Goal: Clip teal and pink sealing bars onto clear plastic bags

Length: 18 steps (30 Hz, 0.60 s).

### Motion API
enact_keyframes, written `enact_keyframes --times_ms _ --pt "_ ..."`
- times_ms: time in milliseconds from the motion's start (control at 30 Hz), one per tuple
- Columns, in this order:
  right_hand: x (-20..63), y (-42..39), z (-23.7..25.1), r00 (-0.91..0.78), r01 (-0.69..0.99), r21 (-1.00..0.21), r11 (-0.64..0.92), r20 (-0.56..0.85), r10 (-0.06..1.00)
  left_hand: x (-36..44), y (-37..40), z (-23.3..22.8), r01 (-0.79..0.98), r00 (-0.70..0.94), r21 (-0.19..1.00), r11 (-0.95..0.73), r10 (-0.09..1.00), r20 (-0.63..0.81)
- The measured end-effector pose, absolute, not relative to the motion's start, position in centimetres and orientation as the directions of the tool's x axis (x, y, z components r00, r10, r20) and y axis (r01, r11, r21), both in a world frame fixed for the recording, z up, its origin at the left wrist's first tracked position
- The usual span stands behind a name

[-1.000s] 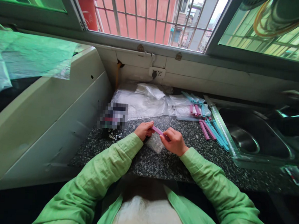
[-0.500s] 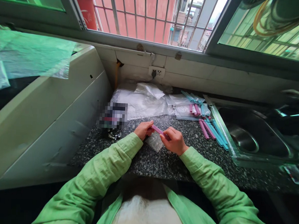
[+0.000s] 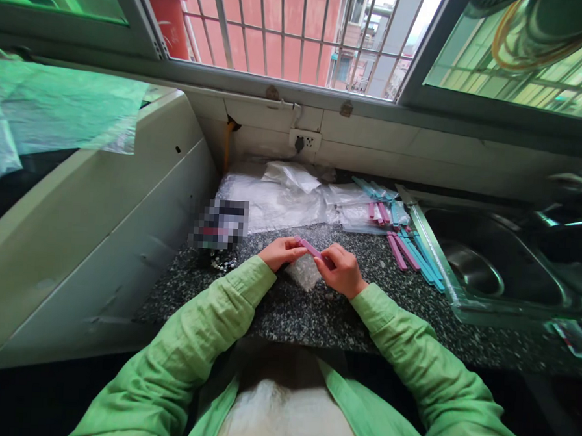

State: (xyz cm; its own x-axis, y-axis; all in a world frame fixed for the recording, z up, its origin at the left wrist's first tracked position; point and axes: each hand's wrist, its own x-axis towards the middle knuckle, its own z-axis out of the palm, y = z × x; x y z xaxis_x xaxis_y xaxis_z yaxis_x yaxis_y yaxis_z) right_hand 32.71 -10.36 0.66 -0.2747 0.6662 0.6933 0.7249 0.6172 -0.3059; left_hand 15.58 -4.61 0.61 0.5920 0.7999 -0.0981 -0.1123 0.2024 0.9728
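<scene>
Head: left fingers (image 3: 290,242) have straightened on the pink stick (image 3: 311,248).

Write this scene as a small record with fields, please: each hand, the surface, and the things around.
Left hand: holds one end of a pink stick
Right hand: holds its other end
Surface: dark speckled counter
Under the hands: clear plastic piece
Toward the right: loose pink sticks, blue sticks, then sink
Beyond the hands: whitish plastic

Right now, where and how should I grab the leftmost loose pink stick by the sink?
Probably pinch the leftmost pink stick across its near end, from the left: it's slim, with bare speckled countertop there and another pink stick flanking its right.
</scene>
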Motion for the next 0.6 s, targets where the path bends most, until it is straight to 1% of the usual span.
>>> enact_keyframes --times_ms 67,400,600 --pt "32.74 -10.35 0.67 -0.273 0.723 -0.305 0.620 0.698 0.662 15.48 -4.46 0.44 -0.086 0.600 0.983 0.162 0.796 -0.079" --pt "32.69 -10.48 0.86 -0.272 0.720 -0.311 0.620 0.695 0.666 15.58 -4.32 0.49 -0.049 0.549 0.994 0.100 0.834 -0.057" --pt "32.70 -10.53 1.14 -0.266 0.766 -0.275 0.581 0.688 0.675 15.56 -4.21 0.32 -0.053 0.533 0.995 0.086 0.845 -0.045"
